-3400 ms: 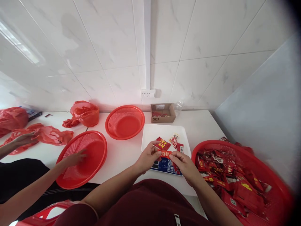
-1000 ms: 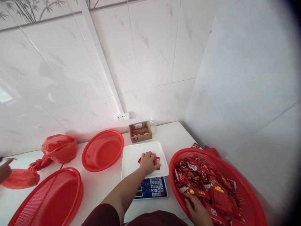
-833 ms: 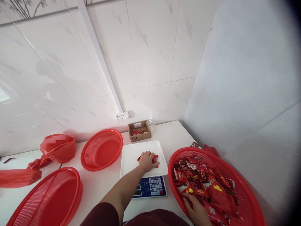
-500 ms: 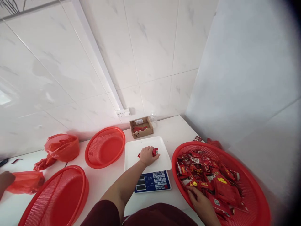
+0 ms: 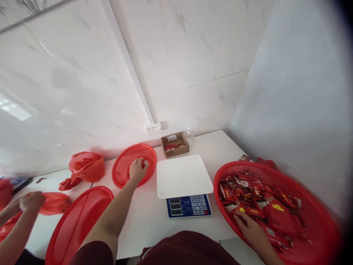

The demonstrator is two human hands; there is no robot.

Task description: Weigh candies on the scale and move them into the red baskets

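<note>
Nearest, the right hand (image 5: 249, 229) lies palm down in the big basket (image 5: 322, 228) at the right, just as it did half a second ago. Its fingers reach forward, loosely together, over the heap of red packets (image 5: 264, 206); the blur hides whether they pinch one. Left of that basket stands the scale (image 5: 189, 206) on the white table (image 5: 146, 221), and its white tray (image 5: 183, 176) has changed. The left hand was pressed down on a few packets there, and now the tray carries nothing. The left hand (image 5: 138, 169) has swung away to the left and hovers over the small basket (image 5: 122, 171), fingers curled shut around a handful (image 5: 143, 163) — a bit of red and white shows at the fingertips. That handful is above the small basket's floor, not yet lying in it. At the near left sits another basket (image 5: 79, 217). Beyond its rim a co-worker's hand (image 5: 31, 200) — barely in view before — now grips a red bag (image 5: 55, 202). Farther back a second red bag (image 5: 86, 167) bulges beside the small basket. A cardboard box (image 5: 175, 144) sits behind the tray, against the tiled wall and under a socket (image 5: 153, 127).
</note>
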